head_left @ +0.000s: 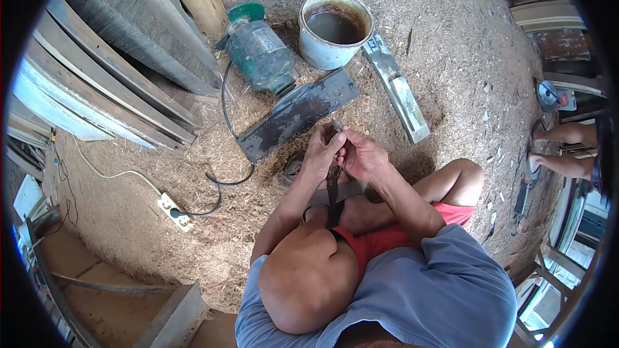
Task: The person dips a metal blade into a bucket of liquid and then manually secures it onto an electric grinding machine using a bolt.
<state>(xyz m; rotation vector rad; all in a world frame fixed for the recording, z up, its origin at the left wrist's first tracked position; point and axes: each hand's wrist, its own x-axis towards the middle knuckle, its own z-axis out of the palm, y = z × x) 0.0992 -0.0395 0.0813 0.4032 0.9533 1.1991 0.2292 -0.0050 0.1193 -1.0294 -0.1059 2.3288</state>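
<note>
My left hand (318, 153) and my right hand (365, 154) meet above my folded legs, fingers pinched together. Between their fingertips is a small grey-tipped piece (337, 127), mostly covered, so its kind cannot be made out. Below the hands a dark strip (333, 190) runs down toward my lap; whether it joins the held piece is hidden. Just beyond my hands lies a dark, wet-looking flat slab (300, 116), tilted across the ground. Behind it a green electric motor-like machine (259, 55) rests on its side, and a white bucket (322, 57) holds murky liquid.
To the right lies a narrow board (382, 58) with a pale block (410, 111) on it. A black cord runs from the machine to a power strip (174, 211) at left. Planks (138, 19) lean at upper left. Another person's legs (567, 148) show at far right.
</note>
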